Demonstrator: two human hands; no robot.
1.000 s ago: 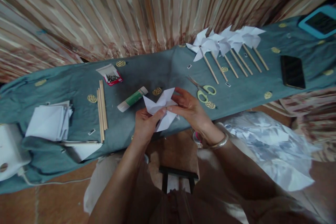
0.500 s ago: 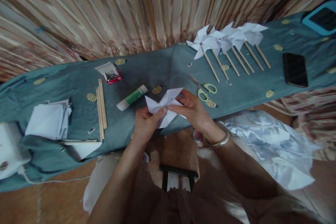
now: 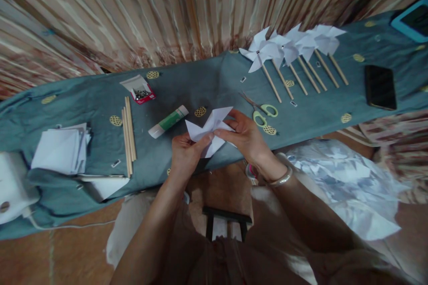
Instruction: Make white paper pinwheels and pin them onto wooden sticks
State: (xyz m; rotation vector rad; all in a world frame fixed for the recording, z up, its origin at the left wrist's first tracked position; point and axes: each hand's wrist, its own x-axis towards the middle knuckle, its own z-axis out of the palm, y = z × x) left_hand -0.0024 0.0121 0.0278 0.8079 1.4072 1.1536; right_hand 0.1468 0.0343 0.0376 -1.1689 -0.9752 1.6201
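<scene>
A white paper pinwheel (image 3: pixel 214 120) is held between my two hands above the table's front edge. My left hand (image 3: pixel 187 153) grips its left side, the thumb pressed near the centre. On the other side my right hand (image 3: pixel 249 136) pinches it, fingers behind and thumb close to the middle. No stick shows on this pinwheel. To the left lies a glue stick (image 3: pixel 169 121) with a green label. Green-handled scissors (image 3: pixel 260 109) rest slightly open beyond my right hand.
Several finished pinwheels (image 3: pixel 261 51) on sticks lie at the back right. Bare wooden sticks (image 3: pixel 128 136), a red box of pins (image 3: pixel 142 91) and stacked paper squares (image 3: pixel 58 151) are at left. A phone (image 3: pixel 380 87) lies at right. A bag of paper scraps (image 3: pixel 341 178) stands below the table.
Both hands keep hold of the paper pinwheel, with the thumbs shifting slightly near its centre. The whole view has moved a little; the items on the table lie as before.
</scene>
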